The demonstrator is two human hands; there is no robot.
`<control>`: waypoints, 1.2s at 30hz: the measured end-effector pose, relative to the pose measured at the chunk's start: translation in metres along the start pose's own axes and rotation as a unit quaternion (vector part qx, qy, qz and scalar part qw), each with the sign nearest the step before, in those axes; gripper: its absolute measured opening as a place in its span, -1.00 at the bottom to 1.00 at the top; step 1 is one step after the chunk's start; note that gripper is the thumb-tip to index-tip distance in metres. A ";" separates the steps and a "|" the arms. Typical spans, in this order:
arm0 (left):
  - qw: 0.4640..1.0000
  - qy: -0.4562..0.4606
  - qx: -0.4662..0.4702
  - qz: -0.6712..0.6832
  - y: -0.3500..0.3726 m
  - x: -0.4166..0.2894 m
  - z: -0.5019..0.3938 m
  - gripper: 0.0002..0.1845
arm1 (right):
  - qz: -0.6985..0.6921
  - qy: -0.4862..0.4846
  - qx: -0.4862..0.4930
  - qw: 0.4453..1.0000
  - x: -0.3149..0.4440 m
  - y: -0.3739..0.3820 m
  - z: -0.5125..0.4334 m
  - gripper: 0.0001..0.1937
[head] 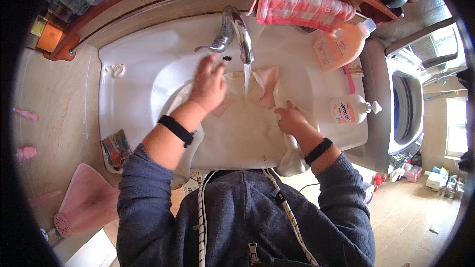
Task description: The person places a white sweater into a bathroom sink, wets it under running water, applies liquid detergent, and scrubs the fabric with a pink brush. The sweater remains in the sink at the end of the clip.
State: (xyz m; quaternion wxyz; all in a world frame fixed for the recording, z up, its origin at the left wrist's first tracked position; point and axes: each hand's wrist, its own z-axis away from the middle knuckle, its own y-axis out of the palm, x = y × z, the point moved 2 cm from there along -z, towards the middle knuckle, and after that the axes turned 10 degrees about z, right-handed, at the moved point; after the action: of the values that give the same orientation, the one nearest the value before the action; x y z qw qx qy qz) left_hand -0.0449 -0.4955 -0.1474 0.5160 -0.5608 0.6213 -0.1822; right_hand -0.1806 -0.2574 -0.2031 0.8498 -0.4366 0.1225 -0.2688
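Observation:
A cream cloth garment with pink patches (241, 133) lies spread in the white washbasin (130, 104) and hangs over its front edge. Water runs from the chrome faucet (245, 44) onto the cloth. My left hand (211, 85), slightly blurred, is raised just below the faucet's lever, fingers apart, holding nothing. On the right side of the basin, my right hand (291, 118) has its fingers at the cloth's edge, pinching it.
An orange detergent jug (337, 48) and a white pump bottle (347, 109) stand on the right rim. A red checked towel (304, 7) hangs on the rail behind. A crumpled packet (115, 148) lies at the front left; a top-loading washing machine (406, 107) stands at right.

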 end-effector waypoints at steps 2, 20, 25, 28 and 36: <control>0.955 -0.152 0.073 0.243 0.035 -0.007 0.005 -0.68 | 0.036 0.015 0.044 0.998 -0.008 0.010 -0.012 -0.62; 0.870 -0.215 0.444 -0.008 0.077 0.070 0.058 -0.56 | -0.006 0.117 -0.289 0.950 -0.046 -0.087 -0.073 -0.66; 0.824 -0.287 0.473 -0.120 0.065 0.080 0.081 -0.45 | 0.255 0.070 -0.243 0.933 -0.004 -0.050 -0.052 -0.56; 0.842 -0.462 0.278 0.026 0.090 0.103 0.088 -0.45 | 0.155 -0.084 -0.226 0.958 0.033 -0.023 -0.050 -0.53; 0.883 -0.264 0.379 -0.088 0.110 0.129 0.086 -0.45 | 0.196 -0.069 -0.022 0.978 0.040 0.016 -0.093 -0.48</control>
State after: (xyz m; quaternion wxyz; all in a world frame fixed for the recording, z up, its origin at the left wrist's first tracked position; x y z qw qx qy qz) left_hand -0.0074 -0.5464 -0.3268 0.8161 -0.4023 0.2936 -0.2931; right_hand -0.1828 -0.3354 -0.2699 0.8825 -0.4402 0.1528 -0.0636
